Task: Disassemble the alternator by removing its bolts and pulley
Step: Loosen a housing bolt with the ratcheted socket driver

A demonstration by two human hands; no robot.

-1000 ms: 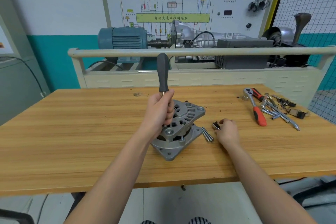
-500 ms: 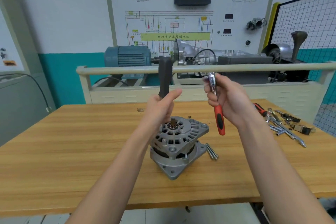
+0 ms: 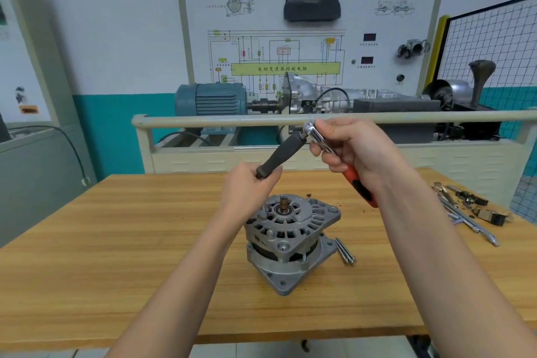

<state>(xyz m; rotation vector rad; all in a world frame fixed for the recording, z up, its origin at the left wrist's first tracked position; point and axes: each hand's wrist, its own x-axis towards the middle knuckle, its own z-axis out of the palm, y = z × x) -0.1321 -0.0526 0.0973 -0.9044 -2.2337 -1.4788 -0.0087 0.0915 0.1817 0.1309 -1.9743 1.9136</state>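
The alternator (image 3: pixel 292 237) is stood on the table (image 3: pixel 116 256), shaft end up, with neither hand on it; no pulley is seen on the shaft (image 3: pixel 284 203). Just to the right of the alternator, loose long bolts (image 3: pixel 345 251) are laid on the table. Above the alternator, a black-handled tool (image 3: pixel 280 154) is gripped by the left hand (image 3: pixel 247 186), its fingers curled round the lower end. A ratchet wrench (image 3: pixel 334 158) with a red handle is clamped in the curled fingers of the right hand (image 3: pixel 353 151), and its chrome head is held against the top of the black handle.

Since both tools are raised directly over the alternator, either could be dropped onto the housing if a grip slackened. The unsteadied alternator could be tipped or spun once force is applied. The bolts could be knocked and rolled off the table by a forearm. Further right of the alternator, other tools (image 3: pixel 465 212) are scattered, well apart from it.
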